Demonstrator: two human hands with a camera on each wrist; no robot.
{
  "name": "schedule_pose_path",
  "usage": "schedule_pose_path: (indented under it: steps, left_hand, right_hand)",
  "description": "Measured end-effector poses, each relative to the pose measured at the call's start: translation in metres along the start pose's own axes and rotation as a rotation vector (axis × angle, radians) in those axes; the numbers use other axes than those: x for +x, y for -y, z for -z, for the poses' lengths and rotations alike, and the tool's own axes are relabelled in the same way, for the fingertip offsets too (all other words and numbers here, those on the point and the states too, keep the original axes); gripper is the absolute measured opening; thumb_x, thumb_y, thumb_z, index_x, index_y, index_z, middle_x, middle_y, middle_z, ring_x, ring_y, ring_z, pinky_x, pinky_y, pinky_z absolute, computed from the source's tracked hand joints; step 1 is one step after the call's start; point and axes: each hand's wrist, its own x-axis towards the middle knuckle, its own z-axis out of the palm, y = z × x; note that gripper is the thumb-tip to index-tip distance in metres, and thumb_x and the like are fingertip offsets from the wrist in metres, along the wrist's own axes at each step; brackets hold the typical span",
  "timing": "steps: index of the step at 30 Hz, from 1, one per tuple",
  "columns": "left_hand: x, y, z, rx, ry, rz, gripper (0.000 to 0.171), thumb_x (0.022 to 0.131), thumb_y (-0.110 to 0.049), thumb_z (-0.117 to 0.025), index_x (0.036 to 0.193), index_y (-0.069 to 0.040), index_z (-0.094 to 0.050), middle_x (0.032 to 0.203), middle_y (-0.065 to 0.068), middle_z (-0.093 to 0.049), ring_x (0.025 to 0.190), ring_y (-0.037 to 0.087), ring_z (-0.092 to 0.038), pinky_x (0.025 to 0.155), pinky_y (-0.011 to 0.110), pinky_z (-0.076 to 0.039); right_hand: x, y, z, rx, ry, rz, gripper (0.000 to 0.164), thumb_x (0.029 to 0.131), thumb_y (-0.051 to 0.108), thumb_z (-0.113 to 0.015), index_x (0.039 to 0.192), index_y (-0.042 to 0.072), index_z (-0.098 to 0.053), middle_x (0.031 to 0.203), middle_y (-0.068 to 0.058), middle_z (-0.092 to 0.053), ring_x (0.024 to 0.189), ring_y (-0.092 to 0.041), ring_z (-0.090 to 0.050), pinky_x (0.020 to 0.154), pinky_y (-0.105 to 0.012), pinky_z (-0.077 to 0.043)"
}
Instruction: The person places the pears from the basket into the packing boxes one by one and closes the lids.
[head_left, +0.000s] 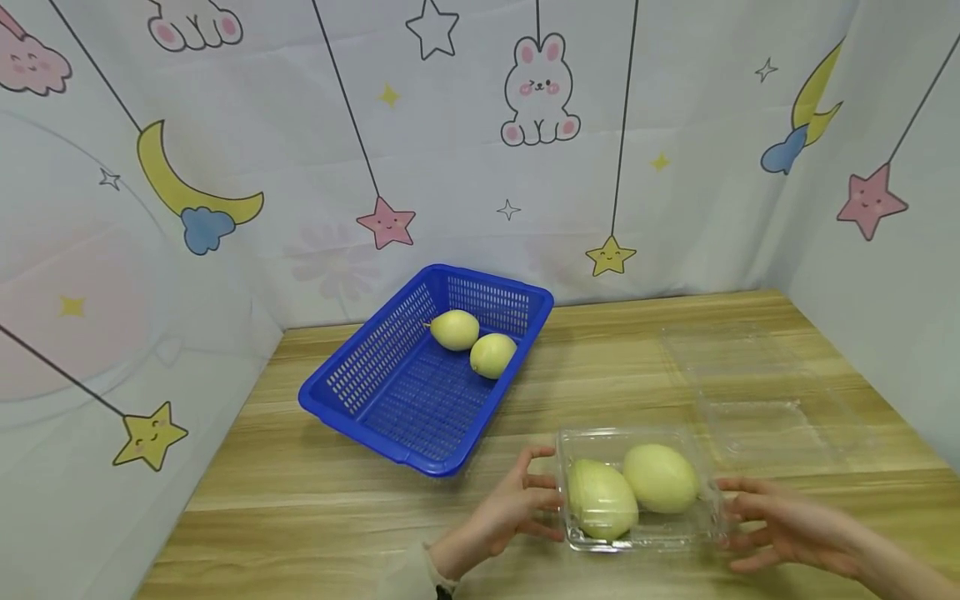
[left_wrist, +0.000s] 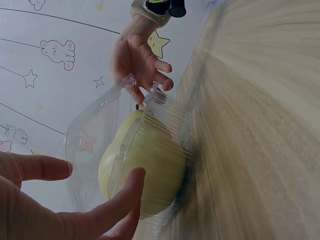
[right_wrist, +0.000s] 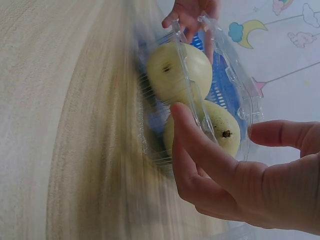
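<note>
We're gripping a clear, rectangular plastic box (head_left: 671, 533), left hand (head_left: 504, 510) facing right hand (head_left: 787, 523); inside it, two pale-yellow, rounded pears (head_left: 662, 477)!

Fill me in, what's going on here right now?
A person is holding a clear plastic box by its sides, left hand on one end and right hand on the other. Two pale yellow pears are inside, and the lid is over them but not closed: the wrist views show a gap at the rim. Two more pears sit in the blue basket, and other clear packaging lies on the table.
</note>
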Motion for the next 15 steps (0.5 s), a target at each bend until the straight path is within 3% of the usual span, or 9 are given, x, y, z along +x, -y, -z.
schedule_pose_path:
  steps: [4, 7, 10, 15]
  left_hand:
    - [-0.003, 0.001, -0.001, -0.004, 0.009, 0.009, 0.065, 0.076, 0.007, -0.052, 0.133, -0.01, -0.026, 0.107, 0.021, -0.04, 0.08, 0.025, -0.054, 0.063, 0.049, -0.053]
    - [-0.004, 0.003, -0.001, -0.005, 0.011, 0.016, 0.069, 0.073, 0.01, -0.052, 0.133, -0.01, -0.025, 0.107, 0.021, -0.038, 0.079, 0.025, -0.054, 0.062, 0.049, -0.053]
    - [-0.005, 0.004, -0.001, -0.01, 0.005, 0.023, 0.071, 0.072, 0.012, -0.053, 0.133, -0.009, -0.023, 0.107, 0.021, -0.039, 0.077, 0.025, -0.053, 0.062, 0.049, -0.053]
    - [-0.005, 0.004, -0.001, -0.001, 0.009, 0.044, 0.071, 0.072, 0.014, -0.054, 0.133, -0.005, -0.023, 0.103, 0.019, -0.041, 0.074, 0.025, -0.056, 0.062, 0.048, -0.053]
  right_hand:
    - [0.0, -0.003, -0.002, 0.022, 0.011, 0.014, 0.048, 0.096, 0.008, -0.027, 0.133, -0.013, -0.004, 0.106, -0.013, -0.042, 0.105, -0.031, -0.056, 0.088, -0.05, -0.045]
    - [0.0, -0.005, -0.003, 0.042, 0.018, 0.022, 0.037, 0.095, 0.007, -0.028, 0.13, -0.005, -0.023, 0.105, -0.012, -0.045, 0.104, -0.029, -0.056, 0.089, -0.048, -0.046]
    - [0.001, -0.008, -0.003, 0.064, 0.035, 0.032, 0.03, 0.095, 0.006, -0.028, 0.125, 0.0, -0.032, 0.105, -0.012, -0.046, 0.104, -0.029, -0.057, 0.09, -0.046, -0.046]
    - [0.002, -0.011, -0.003, 0.071, 0.035, 0.035, 0.031, 0.095, 0.005, -0.031, 0.123, -0.007, -0.027, 0.107, -0.012, -0.049, 0.104, -0.028, -0.057, 0.09, -0.046, -0.045]
